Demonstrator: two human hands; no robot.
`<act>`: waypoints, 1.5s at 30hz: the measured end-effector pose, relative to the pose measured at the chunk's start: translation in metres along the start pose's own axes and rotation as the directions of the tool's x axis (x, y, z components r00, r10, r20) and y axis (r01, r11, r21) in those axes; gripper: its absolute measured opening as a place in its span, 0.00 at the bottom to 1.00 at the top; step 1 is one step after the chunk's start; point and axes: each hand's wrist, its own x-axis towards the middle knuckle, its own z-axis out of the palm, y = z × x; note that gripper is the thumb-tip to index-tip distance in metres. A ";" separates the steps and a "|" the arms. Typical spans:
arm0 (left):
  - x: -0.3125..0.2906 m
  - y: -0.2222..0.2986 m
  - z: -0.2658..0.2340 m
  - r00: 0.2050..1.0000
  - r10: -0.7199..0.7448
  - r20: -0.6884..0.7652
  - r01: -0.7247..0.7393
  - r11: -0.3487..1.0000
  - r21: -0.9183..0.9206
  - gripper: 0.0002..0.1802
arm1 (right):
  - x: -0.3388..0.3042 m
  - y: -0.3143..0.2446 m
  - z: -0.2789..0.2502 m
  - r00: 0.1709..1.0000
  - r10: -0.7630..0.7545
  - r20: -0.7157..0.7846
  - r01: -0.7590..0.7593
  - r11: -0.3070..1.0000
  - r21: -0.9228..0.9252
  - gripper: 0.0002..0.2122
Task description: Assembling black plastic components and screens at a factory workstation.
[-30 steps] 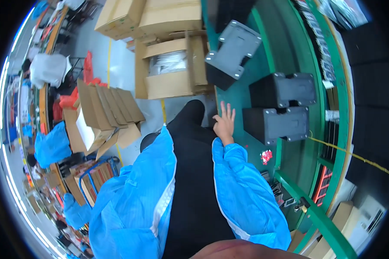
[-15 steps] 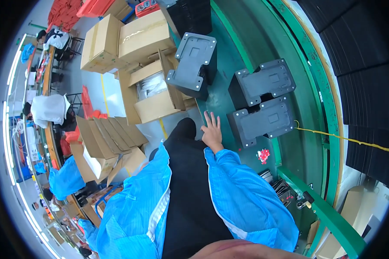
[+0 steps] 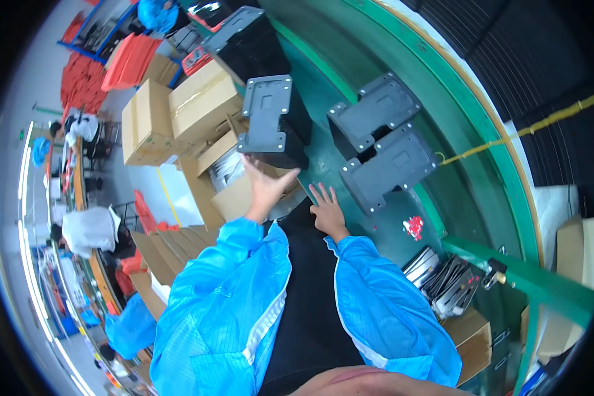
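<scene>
My left hand (image 3: 265,189) is raised with thumb and fingers spread. Its fingertips come up to the near lower edge of a tall black plastic housing (image 3: 268,99) with a notched grey-black top and light corner spots; whether they touch it I cannot tell. Nothing is in that hand. Over the edge of the green bench (image 3: 317,164) my right hand (image 3: 329,214) stretches its fingers out, also holding nothing. To its right, two similar notched housings, a farther one (image 3: 379,109) and a nearer one (image 3: 395,165), stand side by side.
An open carton (image 3: 201,191) with wrapped flat pieces stands left of the bench, closed cartons (image 3: 201,92) behind it. Another black housing (image 3: 244,33) is farther back. A green rail (image 3: 528,274), yellow cord (image 3: 518,135) and red-white scraps (image 3: 414,228) lie right. People sit at a long table left.
My left hand has come into view and reached up toward the tall housing. My right hand remains open near the bench edge. The view has turned, showing more at the back.
</scene>
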 end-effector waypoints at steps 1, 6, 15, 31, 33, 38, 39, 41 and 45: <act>0.017 -0.003 0.015 0.993 0.018 -0.120 -0.021 0.999 -0.028 0.75 | 0.000 0.000 -0.001 1.000 0.027 -0.014 -0.027 1.000 -0.001 0.04; 0.051 -0.010 0.050 0.930 0.065 -0.361 -0.096 0.993 -0.067 0.77 | -0.010 0.011 -0.002 1.000 0.028 -0.011 -0.027 0.994 0.106 0.19; 0.145 -0.021 0.035 0.943 0.266 -0.198 -0.284 0.956 -0.069 0.75 | -0.021 -0.006 -0.015 0.996 0.076 0.052 -0.079 0.995 0.066 0.40; 0.335 -0.005 0.170 0.868 0.263 -0.421 -0.374 0.904 -0.206 0.76 | 0.012 0.064 0.018 0.991 0.100 0.092 -0.111 0.987 0.118 0.41; 0.355 -0.026 0.171 0.831 0.368 -0.417 -0.453 0.883 -0.123 0.74 | 0.010 0.075 0.027 0.986 0.132 0.105 -0.147 0.978 0.151 0.41; 0.381 -0.057 0.159 0.827 0.463 -0.320 -0.493 0.870 -0.016 0.71 | 0.011 0.086 0.034 0.967 0.200 0.156 -0.239 0.921 0.308 0.38; 0.379 -0.055 0.156 0.835 0.463 -0.298 -0.482 0.876 0.012 0.69 | 0.011 0.087 0.031 0.970 0.195 0.143 -0.230 0.926 0.298 0.38; 0.363 -0.055 0.148 0.844 0.463 -0.272 -0.470 0.882 0.040 0.68 | 0.011 0.080 0.028 0.972 0.194 0.131 -0.225 0.931 0.288 0.37; 0.226 -0.011 0.164 0.971 0.234 -0.049 -0.238 0.931 -0.277 0.60 | 0.010 0.080 0.022 0.980 0.175 0.095 -0.193 0.955 0.224 0.37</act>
